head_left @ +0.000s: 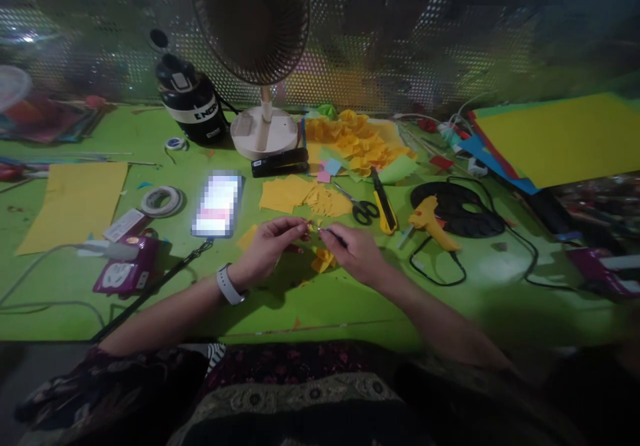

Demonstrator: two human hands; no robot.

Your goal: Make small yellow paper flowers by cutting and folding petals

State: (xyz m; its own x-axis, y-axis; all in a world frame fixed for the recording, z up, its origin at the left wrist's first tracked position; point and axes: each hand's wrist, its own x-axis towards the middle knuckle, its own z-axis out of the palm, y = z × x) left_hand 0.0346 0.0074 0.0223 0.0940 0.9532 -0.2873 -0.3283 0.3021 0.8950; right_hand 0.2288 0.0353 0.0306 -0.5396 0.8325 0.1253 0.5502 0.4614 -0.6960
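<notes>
My left hand [270, 245] and my right hand [356, 251] meet over the middle of the green table [310, 306]. Both are pinched on a small yellow paper piece [315, 226] held between them. A thin dark tool [334, 235] also runs through the fingers of my right hand. A folded yellow paper piece [323, 259] lies on the table just under my hands. A stack of yellow paper squares [300, 196] sits right behind them. My left wrist wears a white watch [229, 285].
A phone [218, 205] glows left of my hands. Scissors [356, 206], a yellow cutter [384, 203] and a yellow glue gun [431, 223] with its cable lie to the right. A fan [260, 66], a stapler [280, 163], a flask [193, 103], tape rolls and coloured sheets [560, 136] stand behind.
</notes>
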